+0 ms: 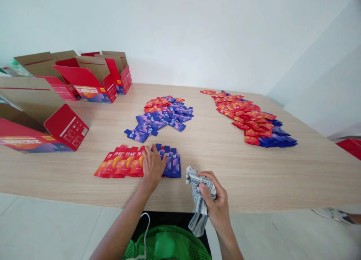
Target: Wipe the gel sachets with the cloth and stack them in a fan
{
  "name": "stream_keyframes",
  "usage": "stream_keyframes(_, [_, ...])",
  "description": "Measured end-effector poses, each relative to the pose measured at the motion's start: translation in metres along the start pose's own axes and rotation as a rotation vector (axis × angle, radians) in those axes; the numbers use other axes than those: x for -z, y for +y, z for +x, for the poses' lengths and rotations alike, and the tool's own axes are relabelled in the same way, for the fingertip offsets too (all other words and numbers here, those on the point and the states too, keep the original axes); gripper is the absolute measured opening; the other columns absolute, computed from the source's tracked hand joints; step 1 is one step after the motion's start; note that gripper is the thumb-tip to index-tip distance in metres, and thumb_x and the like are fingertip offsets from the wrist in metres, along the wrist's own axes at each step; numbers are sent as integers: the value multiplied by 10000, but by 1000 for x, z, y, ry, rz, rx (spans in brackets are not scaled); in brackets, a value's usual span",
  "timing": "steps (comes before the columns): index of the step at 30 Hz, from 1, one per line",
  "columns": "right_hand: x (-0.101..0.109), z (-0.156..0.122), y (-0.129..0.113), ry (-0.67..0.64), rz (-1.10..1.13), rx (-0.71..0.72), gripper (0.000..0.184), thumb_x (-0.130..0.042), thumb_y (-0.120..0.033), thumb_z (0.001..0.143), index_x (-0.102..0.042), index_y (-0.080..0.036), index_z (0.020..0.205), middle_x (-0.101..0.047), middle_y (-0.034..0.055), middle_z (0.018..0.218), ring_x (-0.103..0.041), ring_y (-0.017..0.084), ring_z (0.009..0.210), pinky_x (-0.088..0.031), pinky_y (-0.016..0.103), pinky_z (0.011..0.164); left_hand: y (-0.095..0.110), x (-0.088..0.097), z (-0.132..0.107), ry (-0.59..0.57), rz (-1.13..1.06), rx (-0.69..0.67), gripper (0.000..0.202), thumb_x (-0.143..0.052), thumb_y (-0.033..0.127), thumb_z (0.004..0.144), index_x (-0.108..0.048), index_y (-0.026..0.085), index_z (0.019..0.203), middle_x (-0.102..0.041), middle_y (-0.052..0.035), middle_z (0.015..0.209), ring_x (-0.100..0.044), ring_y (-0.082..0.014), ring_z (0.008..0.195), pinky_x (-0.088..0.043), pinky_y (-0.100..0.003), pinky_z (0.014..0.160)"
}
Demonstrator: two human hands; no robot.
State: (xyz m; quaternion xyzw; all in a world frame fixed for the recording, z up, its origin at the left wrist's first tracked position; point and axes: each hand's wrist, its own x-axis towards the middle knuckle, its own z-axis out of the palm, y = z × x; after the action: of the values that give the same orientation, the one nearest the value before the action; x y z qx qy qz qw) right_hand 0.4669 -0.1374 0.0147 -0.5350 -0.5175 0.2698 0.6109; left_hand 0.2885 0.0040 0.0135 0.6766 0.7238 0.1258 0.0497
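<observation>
- Boxes (91,95): flaps up, on the table's (214,132) left.
- Red pouches (121,163): overlapping in a row near the front edge.
- Left hand (152,167): on the row, fingers apart, where red meets blue.
- Pile (162,119): loose pouches behind the row.
- Blue pouches (175,165): the row's right end.
- Cloth (194,183): striped, bunched.
- Right hand (218,198): thumb and fingers clamped on the cloth.
- Heap (254,119): red and blue pouches, well apart from the row.

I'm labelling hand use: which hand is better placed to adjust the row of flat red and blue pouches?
Probably the left hand: it lies over that pouch row, while the right hand grips a striped grey-and-white cloth.
</observation>
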Motion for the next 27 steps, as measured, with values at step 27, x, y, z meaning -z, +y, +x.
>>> stream_keyframes(27, [-1, 26, 72, 151, -107, -114, 346, -724, -537, 962, -805, -207, 1027, -776, 78, 1019, -729, 266, 970, -583, 358, 903, -115, 12, 246, -19, 106, -312, 427, -739, 385, 1035, -658, 201, 1411, -677, -123, 1449, -711, -302, 1225, -625, -538, 1013])
